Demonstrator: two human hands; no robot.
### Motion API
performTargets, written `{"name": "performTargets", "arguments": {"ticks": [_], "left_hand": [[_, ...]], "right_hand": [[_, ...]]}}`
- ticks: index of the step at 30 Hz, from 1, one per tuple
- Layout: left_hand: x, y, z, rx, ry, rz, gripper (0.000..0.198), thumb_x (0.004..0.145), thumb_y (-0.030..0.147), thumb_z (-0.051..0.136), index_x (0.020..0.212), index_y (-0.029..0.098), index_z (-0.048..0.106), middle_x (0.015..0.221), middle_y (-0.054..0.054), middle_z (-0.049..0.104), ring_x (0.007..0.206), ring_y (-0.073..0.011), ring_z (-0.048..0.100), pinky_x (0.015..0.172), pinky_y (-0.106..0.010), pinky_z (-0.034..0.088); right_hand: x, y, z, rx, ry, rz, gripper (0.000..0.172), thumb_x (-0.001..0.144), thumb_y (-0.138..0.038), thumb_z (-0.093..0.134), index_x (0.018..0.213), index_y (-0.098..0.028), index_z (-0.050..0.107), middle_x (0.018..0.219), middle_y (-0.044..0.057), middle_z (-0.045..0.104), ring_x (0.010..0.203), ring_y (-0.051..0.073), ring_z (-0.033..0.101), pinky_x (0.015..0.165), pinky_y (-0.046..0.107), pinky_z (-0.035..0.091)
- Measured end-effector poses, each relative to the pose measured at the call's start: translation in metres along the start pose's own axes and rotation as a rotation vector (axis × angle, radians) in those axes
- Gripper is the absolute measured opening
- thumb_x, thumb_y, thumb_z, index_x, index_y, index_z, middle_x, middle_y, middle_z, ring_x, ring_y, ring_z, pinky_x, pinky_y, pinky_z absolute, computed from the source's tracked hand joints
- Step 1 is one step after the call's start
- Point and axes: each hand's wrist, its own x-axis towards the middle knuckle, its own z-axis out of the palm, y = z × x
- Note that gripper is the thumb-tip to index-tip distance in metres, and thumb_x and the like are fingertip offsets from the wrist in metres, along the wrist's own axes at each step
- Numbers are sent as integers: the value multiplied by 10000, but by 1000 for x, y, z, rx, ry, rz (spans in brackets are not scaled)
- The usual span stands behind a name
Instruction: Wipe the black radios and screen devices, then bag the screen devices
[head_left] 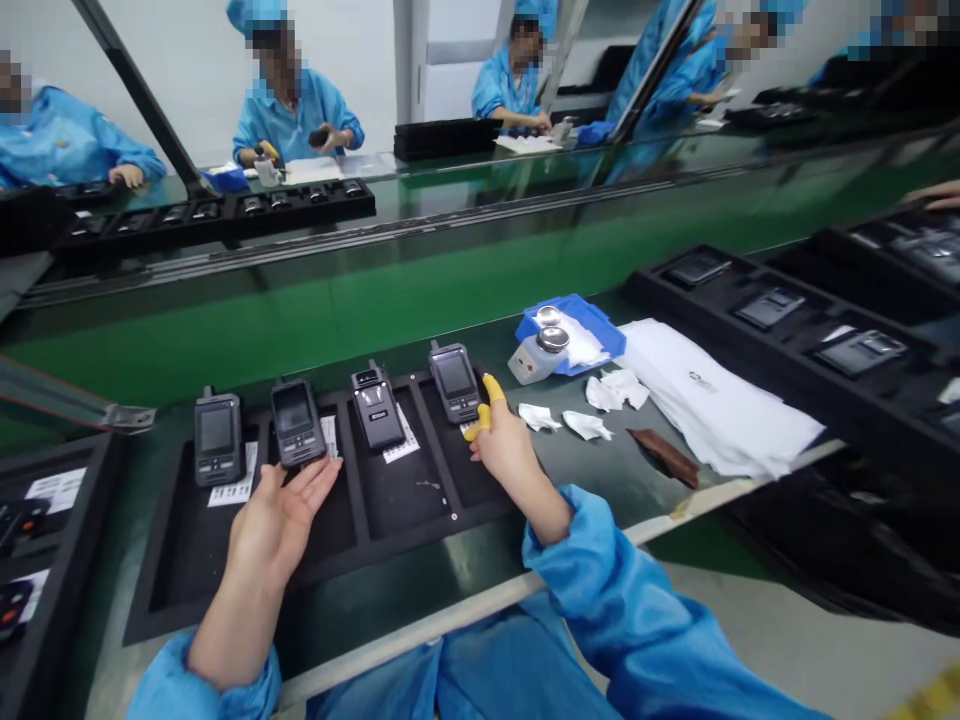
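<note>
A black foam tray holds several handheld radios with short antennas, white barcode labels beside or under them. My left hand is palm up with fingers stretched, its fingertips at the lower edge of the second radio. Yellow finger cots cover two fingers of my right hand. Those fingers are apart, beside the lower right corner of the rightmost radio, which lies screen up. Between these, a third radio shows its back and clip. The leftmost radio lies screen up, apart from both hands.
Right of the tray are a pump bottle, a blue bin, crumpled white wipes, a brown strip and white sheets. More device trays stand right and left. Co-workers in blue sit across a green divider.
</note>
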Motion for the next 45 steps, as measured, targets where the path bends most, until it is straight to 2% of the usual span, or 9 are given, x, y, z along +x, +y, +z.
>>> {"name": "performTargets", "arguments": {"ticks": [7,11,17,23,26,29,34,38,45], "left_hand": [[-6,5,-21,137,-21,32,418,946,297,343,1321,112,334,1194,-320,554,961,-302,670,844,-476,530],[-11,-4,-32,223,-76,157,385,945,347,356,1245,112,415,946,-197,681,891,-260,688,872,-476,507],[-7,-25,-48,353,-143,577,344,853,494,510,1030,199,523,746,4,649,618,-134,633,653,-291,510],[-5,-24,-48,387,-133,594,317,842,476,529,1004,204,532,735,15,636,604,-128,606,650,-293,489],[-5,-24,-48,385,-132,588,327,833,479,541,1013,206,529,732,14,636,610,-130,602,652,-297,483],[-5,-25,-49,382,-163,598,356,819,501,555,1013,204,526,744,12,635,615,-128,600,649,-294,475],[-6,-26,-47,401,-183,618,380,800,515,572,1005,198,528,749,9,634,607,-125,598,619,-283,463],[-7,-27,-46,424,-176,618,373,808,506,557,1010,195,524,770,2,633,617,-126,600,619,-289,466],[-10,-29,-47,541,-181,609,355,826,490,541,1031,202,518,833,-4,624,667,-123,604,651,-282,473]], "right_hand": [[-3,-13,-8,-453,65,-95,552,899,-166,337,1443,-103,262,770,99,677,688,209,648,686,326,502],[-25,-35,2,-584,145,-230,549,927,-266,362,1445,-113,264,920,141,672,831,262,650,768,379,493],[-48,-56,55,-665,-98,-510,825,813,-533,552,1438,-83,258,1056,193,571,772,232,636,662,317,522],[-44,-55,65,-625,-112,-502,861,810,-448,597,1441,-27,190,1066,220,541,815,251,634,709,352,530],[-45,-53,59,-454,-94,-469,780,791,-368,611,1412,-52,258,1097,204,543,881,271,626,780,400,516],[-40,-54,53,20,-76,-299,704,700,-347,678,1304,-131,387,945,84,589,807,223,626,807,403,507],[-29,-68,55,964,-415,126,208,784,-262,543,970,-192,481,650,-53,530,476,87,543,560,240,507],[-29,-70,61,1085,-532,228,243,902,-237,262,836,-154,480,610,25,588,500,102,597,581,238,531],[-33,-52,59,1191,-542,282,224,908,-147,256,922,-120,478,718,89,645,658,155,687,828,365,544]]}}
